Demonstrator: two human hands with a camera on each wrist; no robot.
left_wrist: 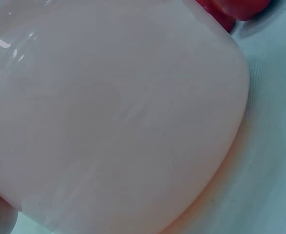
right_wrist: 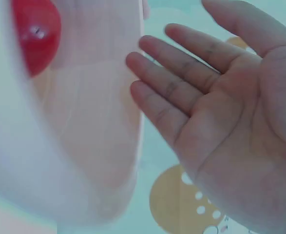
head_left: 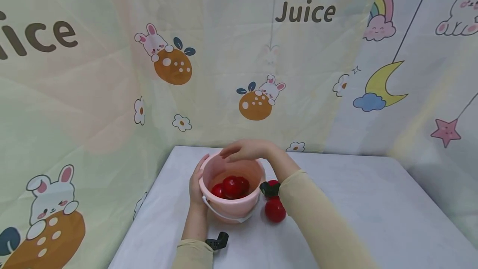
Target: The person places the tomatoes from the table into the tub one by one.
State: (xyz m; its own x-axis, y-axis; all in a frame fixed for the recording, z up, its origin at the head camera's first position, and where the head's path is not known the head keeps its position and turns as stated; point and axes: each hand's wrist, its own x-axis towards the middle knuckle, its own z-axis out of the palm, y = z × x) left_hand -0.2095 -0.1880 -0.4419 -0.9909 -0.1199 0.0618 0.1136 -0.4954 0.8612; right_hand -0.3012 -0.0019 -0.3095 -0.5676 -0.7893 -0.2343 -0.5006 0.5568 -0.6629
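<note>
A pale pink bucket (head_left: 231, 207) stands upright on the white table, its light handle hanging down the front. Several shiny red round fruits (head_left: 232, 187) lie inside; one red fruit (right_wrist: 38, 36) also shows in the right wrist view. My left hand (head_left: 196, 186) holds the bucket's left side, fingers along the wall near the rim. The bucket's wall (left_wrist: 113, 112) fills most of the left wrist view. Above the far rim hovers my right hand (head_left: 246, 150), holding nothing. In the right wrist view its palm shows, with straight, slightly spread fingers (right_wrist: 181, 83) beside the rim.
Two more red round fruits (head_left: 275, 210) sit on the table (head_left: 354, 211) just right of the bucket, one partly hidden behind the right wrist's black strap piece (head_left: 269, 189). A printed cloth backdrop (head_left: 224, 53) rises behind the table and along its sides.
</note>
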